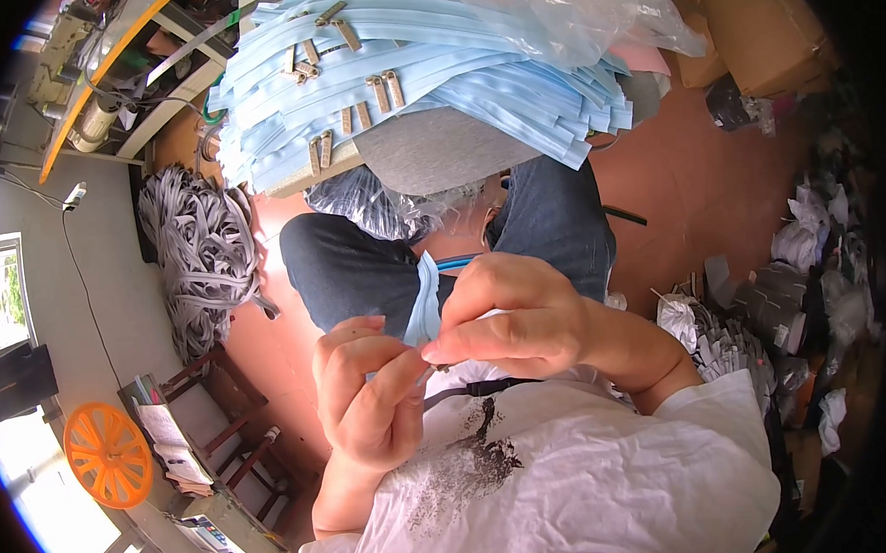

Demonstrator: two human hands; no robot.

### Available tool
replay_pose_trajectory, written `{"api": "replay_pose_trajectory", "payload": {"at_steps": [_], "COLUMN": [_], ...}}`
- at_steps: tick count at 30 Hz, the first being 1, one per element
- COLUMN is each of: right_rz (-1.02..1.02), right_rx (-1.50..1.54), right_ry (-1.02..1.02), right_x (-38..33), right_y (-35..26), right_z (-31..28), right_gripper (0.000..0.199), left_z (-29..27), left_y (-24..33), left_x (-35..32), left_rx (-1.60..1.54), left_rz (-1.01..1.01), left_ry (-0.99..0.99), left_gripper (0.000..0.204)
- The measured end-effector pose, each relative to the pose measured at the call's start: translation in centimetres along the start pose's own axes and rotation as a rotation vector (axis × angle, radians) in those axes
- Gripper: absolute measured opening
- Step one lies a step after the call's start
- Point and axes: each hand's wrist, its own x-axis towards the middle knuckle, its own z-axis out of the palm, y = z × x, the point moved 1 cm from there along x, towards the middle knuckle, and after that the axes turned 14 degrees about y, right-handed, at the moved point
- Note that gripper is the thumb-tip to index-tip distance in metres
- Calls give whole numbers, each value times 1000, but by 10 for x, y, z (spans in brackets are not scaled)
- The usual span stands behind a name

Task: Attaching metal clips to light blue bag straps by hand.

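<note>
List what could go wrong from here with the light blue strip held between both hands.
1. Both the left hand and the right hand pinch the light blue zipper strip close together, so the fingertips hide the working spot and a slip could go unnoticed.
2. The heap of blue zipper strips overhangs its grey board just above the knees; a tug might drag strips down.
</note>
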Motion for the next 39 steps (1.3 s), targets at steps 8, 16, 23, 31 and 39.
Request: {"api": "replay_pose_trajectory", "payload": {"at_steps": [8, 16, 23, 31, 39], "right_rz": [-59, -43, -43, -59, -67], "right_rx": [-98, -91, -98, -141, -165], "right_ry": [5, 10, 3, -2, -4], "right_x": [0, -1, -2, -2, -2], "right_y": [0, 0, 0, 0, 0], "right_z": [0, 1, 1, 2, 2], "right_gripper": [29, 30, 27, 28, 30], "left_z": [-1, 1, 0, -1, 0], "left_y": [4, 1, 3, 6, 7], "left_x": [2, -1, 2, 3, 4], "left_rx": [70, -34, 13, 90, 110], "left_rz": [-46, -134, -61, -35, -50], "left_ry": [-29, 17, -3, -5, -1], "left_gripper": [22, 25, 25, 27, 27]}}
